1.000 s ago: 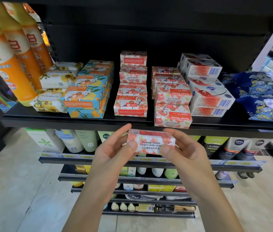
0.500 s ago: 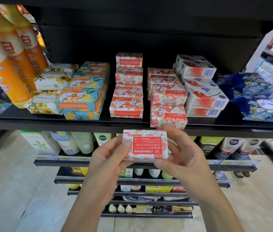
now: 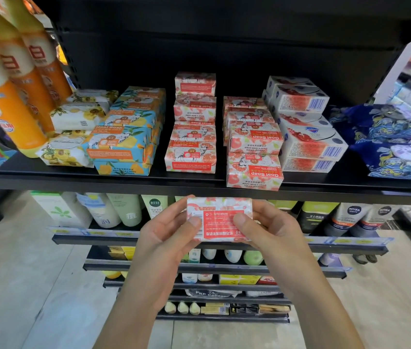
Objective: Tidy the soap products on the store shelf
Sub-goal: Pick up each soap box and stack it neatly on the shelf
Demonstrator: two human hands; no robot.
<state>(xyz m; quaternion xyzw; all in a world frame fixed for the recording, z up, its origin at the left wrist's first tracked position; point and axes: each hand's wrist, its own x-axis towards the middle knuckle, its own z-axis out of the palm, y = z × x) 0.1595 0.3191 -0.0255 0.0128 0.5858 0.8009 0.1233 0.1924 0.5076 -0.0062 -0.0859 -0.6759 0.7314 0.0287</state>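
Observation:
A red-and-white pomegranate goat soap bar [image 3: 220, 217] is held in front of the black shelf edge [image 3: 98, 183], its red label facing me upside down. My left hand [image 3: 166, 238] grips its left end and my right hand [image 3: 272, 233] grips its right end, thumbs on the label. On the shelf above stand two rows of the same pomegranate soap [image 3: 191, 157] [image 3: 254, 172], blue-and-orange goat soap [image 3: 123, 147], sunflower-wrapped soap [image 3: 65, 152] and white boxed soap [image 3: 310, 144].
Tall orange bottles [image 3: 5, 104] stand at the shelf's left end. Blue patterned packs [image 3: 398, 152] lie at the right end. Lower shelves hold tubes and bottles [image 3: 121, 210], with price strips along their edges. Grey floor shows below.
The bar has been turned in my hands from its narrow side to its red labelled face. Both hands have shifted slightly lower and my thumbs now press the label.

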